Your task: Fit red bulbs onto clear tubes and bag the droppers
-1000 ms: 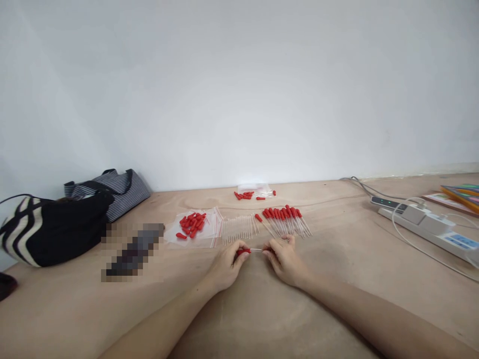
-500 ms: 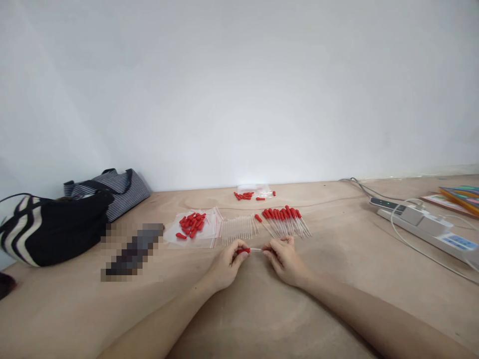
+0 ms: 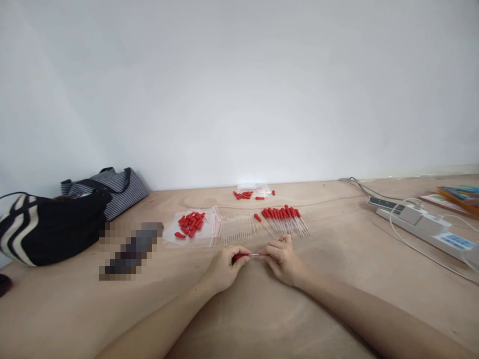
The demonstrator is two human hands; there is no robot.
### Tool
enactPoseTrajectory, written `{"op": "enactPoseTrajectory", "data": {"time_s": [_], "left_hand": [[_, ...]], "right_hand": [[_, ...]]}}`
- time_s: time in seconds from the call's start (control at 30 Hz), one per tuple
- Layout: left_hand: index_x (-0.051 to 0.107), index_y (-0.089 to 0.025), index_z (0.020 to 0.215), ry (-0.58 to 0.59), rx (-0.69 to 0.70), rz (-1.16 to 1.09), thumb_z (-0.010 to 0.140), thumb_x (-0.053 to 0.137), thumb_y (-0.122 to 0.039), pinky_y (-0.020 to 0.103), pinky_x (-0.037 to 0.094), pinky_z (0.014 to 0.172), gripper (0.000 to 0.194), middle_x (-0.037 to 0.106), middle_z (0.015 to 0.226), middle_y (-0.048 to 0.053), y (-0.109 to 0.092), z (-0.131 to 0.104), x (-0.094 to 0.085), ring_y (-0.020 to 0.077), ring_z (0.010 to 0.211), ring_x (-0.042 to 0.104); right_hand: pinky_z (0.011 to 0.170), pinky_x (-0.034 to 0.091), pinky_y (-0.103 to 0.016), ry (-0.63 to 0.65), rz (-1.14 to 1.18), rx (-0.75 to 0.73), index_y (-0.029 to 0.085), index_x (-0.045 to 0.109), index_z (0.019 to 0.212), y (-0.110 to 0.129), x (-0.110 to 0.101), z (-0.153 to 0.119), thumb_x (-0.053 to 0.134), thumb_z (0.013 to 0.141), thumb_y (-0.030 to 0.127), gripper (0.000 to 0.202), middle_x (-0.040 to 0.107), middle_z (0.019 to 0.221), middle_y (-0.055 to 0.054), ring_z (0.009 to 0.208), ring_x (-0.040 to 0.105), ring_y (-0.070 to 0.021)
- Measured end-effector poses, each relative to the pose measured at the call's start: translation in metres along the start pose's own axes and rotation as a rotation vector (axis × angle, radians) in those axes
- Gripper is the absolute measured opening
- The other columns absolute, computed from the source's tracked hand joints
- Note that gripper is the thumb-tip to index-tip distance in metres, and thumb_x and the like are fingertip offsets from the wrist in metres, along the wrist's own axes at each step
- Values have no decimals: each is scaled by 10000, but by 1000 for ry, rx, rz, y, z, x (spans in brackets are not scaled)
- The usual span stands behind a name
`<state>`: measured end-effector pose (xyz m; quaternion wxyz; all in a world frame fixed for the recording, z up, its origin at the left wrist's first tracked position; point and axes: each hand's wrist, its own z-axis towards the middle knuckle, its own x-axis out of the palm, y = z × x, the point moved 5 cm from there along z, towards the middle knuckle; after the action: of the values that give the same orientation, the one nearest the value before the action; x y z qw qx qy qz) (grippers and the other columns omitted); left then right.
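My left hand pinches a red rubber bulb, partly hidden by the fingers. From the bulb's end a clear pipette tube runs across to my right hand, whose fingers are closed on it. Beyond the hands lies a row of bare clear pipette tubes. To their right rest several droppers with red bulbs on, and a single dropper lies slightly apart. Loose red bulbs are heaped on clear zip bags at the left.
Further back are more red bulbs beside a clear bag. Black and striped bags and a pixelated dark object occupy the left. A power strip with plugs and cables stands right, near colourful flat items.
Both hands have come slightly nearer to me and closer together, and less of the tube shows between them. The things on the table lie as before.
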<state>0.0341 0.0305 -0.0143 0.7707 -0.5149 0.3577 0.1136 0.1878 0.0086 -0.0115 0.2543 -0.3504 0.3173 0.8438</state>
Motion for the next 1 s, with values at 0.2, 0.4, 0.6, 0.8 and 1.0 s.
{"op": "enactPoseTrajectory", "data": {"time_s": [0.2,0.4,0.6,0.8,1.0], "left_hand": [[643,-187,900,-15,11,-167,767,534,-268,269,445,701,191,670,839,24,6,0,4,165,768,587],[574,-151,1021,-36,-36,-402,752,568,-308,299,450,750,312,660,890,62,9,4,5,176,815,595],[559,-139,1004,-32,-67,-479,738,584,-336,301,450,751,332,664,894,70,7,5,4,172,807,600],[605,-145,925,-69,-38,-397,745,576,-319,292,463,730,252,663,857,59,9,3,4,174,792,603],[648,-165,888,-102,-1,-203,757,556,-301,279,464,683,211,675,820,41,9,0,4,168,734,599]], "right_hand": [[715,228,-309,2,7,12,185,569,788,2,-3,2,393,847,206,187,616,694,1,609,497,-108],[693,256,-306,-96,71,134,182,544,769,-5,-8,4,389,854,254,192,588,638,12,573,479,-110],[705,272,-318,-82,110,130,179,546,760,-2,-6,4,388,858,286,215,593,645,6,579,482,-113],[715,251,-313,-40,123,108,192,583,769,-1,-2,4,407,857,284,217,617,661,9,596,499,-109],[687,205,-293,11,-13,29,193,587,765,4,-5,8,396,848,226,211,598,652,11,586,481,-98]]}}
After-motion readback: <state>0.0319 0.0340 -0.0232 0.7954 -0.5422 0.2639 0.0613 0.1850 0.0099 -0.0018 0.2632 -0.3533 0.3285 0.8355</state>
